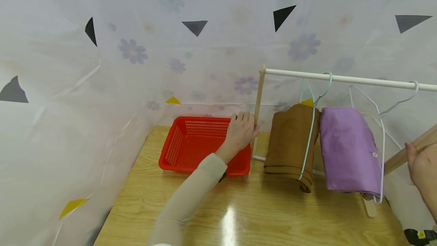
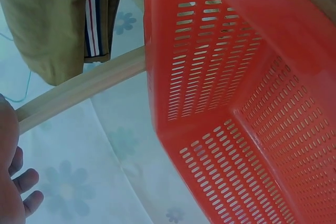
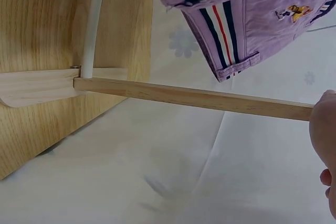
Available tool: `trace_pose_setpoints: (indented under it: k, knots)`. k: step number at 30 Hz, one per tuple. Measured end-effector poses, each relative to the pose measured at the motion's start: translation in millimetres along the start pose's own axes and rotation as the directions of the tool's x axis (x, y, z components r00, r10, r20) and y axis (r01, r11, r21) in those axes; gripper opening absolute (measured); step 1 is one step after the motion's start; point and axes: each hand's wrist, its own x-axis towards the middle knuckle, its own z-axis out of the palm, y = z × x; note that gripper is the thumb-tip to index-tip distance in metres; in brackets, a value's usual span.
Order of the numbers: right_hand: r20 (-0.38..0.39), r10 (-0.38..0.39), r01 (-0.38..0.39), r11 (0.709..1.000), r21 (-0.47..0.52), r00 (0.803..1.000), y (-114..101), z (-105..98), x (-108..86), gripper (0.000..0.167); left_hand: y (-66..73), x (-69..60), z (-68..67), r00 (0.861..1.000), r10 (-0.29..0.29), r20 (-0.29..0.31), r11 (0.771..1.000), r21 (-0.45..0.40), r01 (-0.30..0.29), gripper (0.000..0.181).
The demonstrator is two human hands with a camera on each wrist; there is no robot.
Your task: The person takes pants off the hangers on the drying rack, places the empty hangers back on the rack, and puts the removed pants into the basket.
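A small clothes rack with a white top bar [image 1: 362,81] and wooden side posts stands on the table. My left hand [image 1: 241,128] holds its left post [image 1: 260,94], beside the red basket [image 1: 177,128]. At the right edge of the head view, my right hand [image 1: 425,170] grips the right post [image 3: 210,100]. Between the posts hang two folded garments: a brown one [image 1: 290,139] on a mint-green hanger [image 1: 308,139] and a purple one [image 1: 348,149] on a white hanger [image 1: 383,151]. Striped bands show on both garments in the wrist views.
The slotted red basket sits at the back left of the wooden table [image 1: 164,208], close to the rack's left post. A wooden foot [image 3: 37,86] of the rack rests on the tabletop. Flower-patterned white sheeting [image 1: 211,56] rises behind and to the left.
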Motion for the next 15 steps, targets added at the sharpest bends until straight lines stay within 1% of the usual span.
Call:
trace_pose_setpoints:
  k: [2, 4, 8, 13, 15]
  knots:
    - [0.032, -0.013, 0.014, 0.999, -0.029, 0.999, 1.1, -0.7, 2.0, 0.085, 0.7, -1.0, 0.4, 1.000, -0.003, -0.008, 1.000, 0.000, 0.003, 0.033]
    - [0.040, -0.013, 0.014, 0.999, -0.040, 0.999, 1.4, 0.7, 3.3, 0.088, 1.5, -1.8, 0.6, 1.000, -0.007, -0.014, 1.000, 0.001, 0.007, 0.033]
    - [0.046, 0.025, -0.023, 0.999, -0.034, 0.999, 1.3, 4.6, 5.3, 0.096, 3.1, -2.9, -0.2, 0.999, -0.017, -0.033, 1.000, 0.001, 0.017, 0.032]
    - [0.074, 0.029, -0.025, 0.998, -0.051, 0.997, 0.9, 7.8, 10.0, 0.097, 4.1, -4.9, -1.9, 0.999, -0.024, -0.045, 1.000, -0.001, 0.024, 0.033]
    - [0.076, 0.035, -0.032, 0.999, -0.039, 0.997, 0.6, 10.5, 12.1, 0.099, 4.3, -5.7, -2.0, 0.998, -0.028, -0.050, 1.000, 0.001, 0.028, 0.032]
